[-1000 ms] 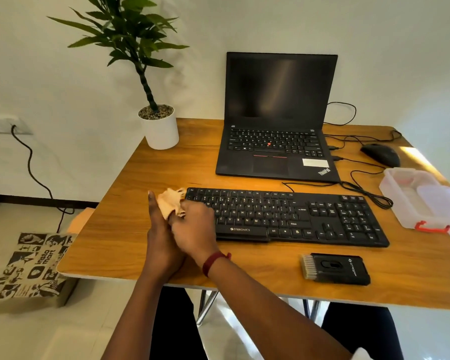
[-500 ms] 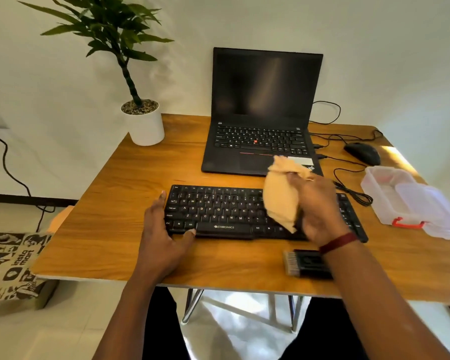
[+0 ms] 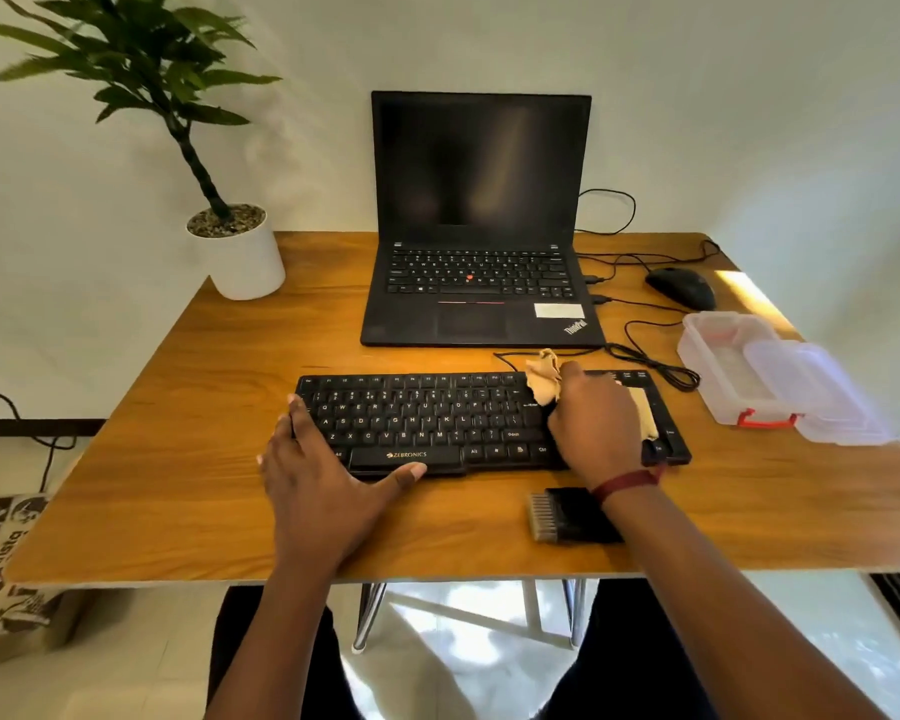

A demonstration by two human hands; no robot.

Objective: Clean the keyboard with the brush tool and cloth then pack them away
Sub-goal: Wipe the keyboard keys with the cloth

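Note:
A black keyboard (image 3: 427, 423) lies across the middle of the wooden desk (image 3: 188, 439). My left hand (image 3: 323, 491) rests flat on its front left corner, thumb along the front edge by the space bar. My right hand (image 3: 596, 423) presses a tan cloth (image 3: 544, 379) down on the keyboard's right part, over the number pad; cloth shows on both sides of the hand. The black brush tool (image 3: 567, 514) lies on the desk in front of the keyboard, bristles to the left, its right end hidden under my right forearm.
An open laptop (image 3: 479, 226) stands behind the keyboard, with cables and a black mouse (image 3: 681, 285) to its right. A clear plastic box (image 3: 728, 366) with a red latch and its lid (image 3: 822, 392) sit at the right edge. A potted plant (image 3: 235, 252) stands at the back left.
My right hand carried the cloth from the keyboard's left end, through the air, down onto its right end. My left hand let go of the cloth and settled on the keyboard's left corner.

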